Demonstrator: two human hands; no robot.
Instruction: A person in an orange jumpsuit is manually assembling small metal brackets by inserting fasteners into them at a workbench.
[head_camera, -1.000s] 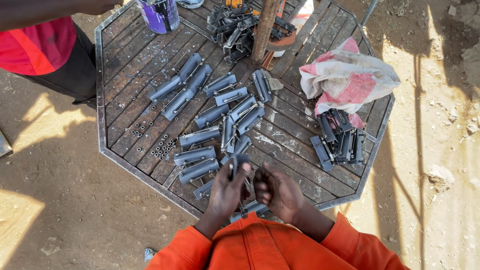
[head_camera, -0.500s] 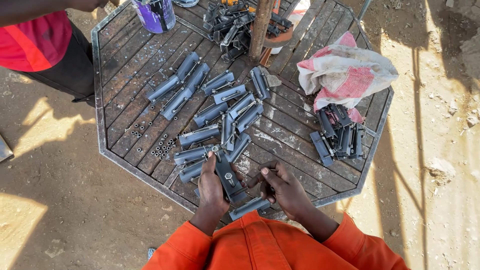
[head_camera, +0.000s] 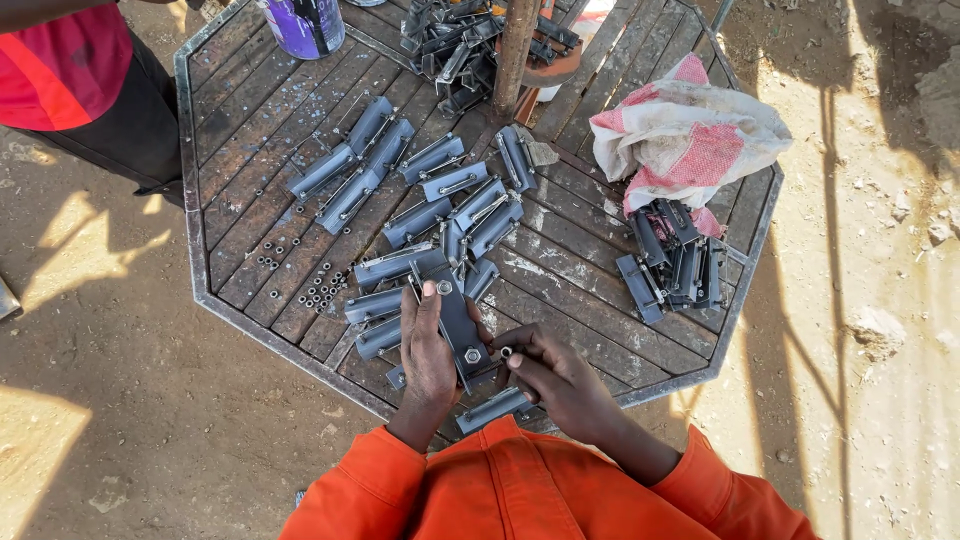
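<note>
Closest to me, my left hand (head_camera: 428, 352) is wrapped around a flat grey metal bracket (head_camera: 456, 318), fingers stretched along its left edge and the thumb behind it, so the piece stands tilted over the near rim of the table (head_camera: 230, 320). My right hand (head_camera: 552, 376) sits just beside it, fingertips pinched together on something small at the bracket's lower bolt (head_camera: 473, 355); I think it is a nut, though it is too tiny to be sure. A second bolt (head_camera: 444, 287) shows near the bracket's upper end. Just under my wrists lies one loose bracket (head_camera: 494, 409) at the table edge. Left of my hands a scatter of small nuts (head_camera: 312, 289) rests on the slats. Beyond, a row of similar brackets (head_camera: 440, 200) runs across the middle, with a darker stack (head_camera: 675, 262) off to the right beneath a red and white cloth sack (head_camera: 690, 135). Farthest off stand a purple can (head_camera: 305, 25), a rusty post (head_camera: 513, 50) with more metal parts around it, and a person in a red shirt (head_camera: 65, 65) at the far left
</note>
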